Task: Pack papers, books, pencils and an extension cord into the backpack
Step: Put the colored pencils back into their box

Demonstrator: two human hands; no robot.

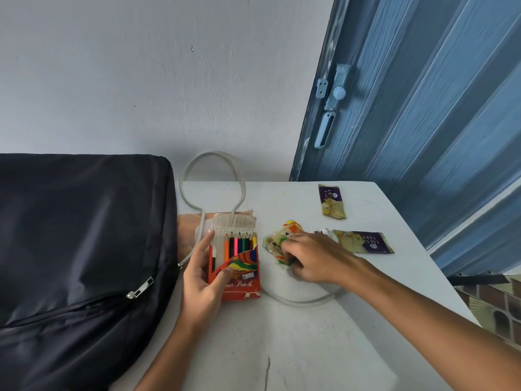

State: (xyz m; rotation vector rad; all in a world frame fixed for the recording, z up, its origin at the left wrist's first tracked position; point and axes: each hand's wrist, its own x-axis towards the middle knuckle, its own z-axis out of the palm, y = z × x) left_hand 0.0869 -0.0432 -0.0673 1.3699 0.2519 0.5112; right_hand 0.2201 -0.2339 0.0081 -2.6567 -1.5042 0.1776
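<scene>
A black backpack (79, 249) lies on the left of the white table (310, 334), its zipper partly shut. My left hand (200, 280) grips an open red box of colour pencils (239, 263), flap up, with several pencils showing. My right hand (310, 258) rests on a crumpled colourful wrapper (279, 238), fingers curled over it. A white extension cord (214, 176) loops behind the pencil box and runs under my right wrist; its socket end is mostly hidden behind the box.
Two purple and gold snack packets (331, 201) (363, 242) lie at the right of the table. A blue door (408, 108) with a latch stands behind the table's far right corner. A grey wall runs along the back.
</scene>
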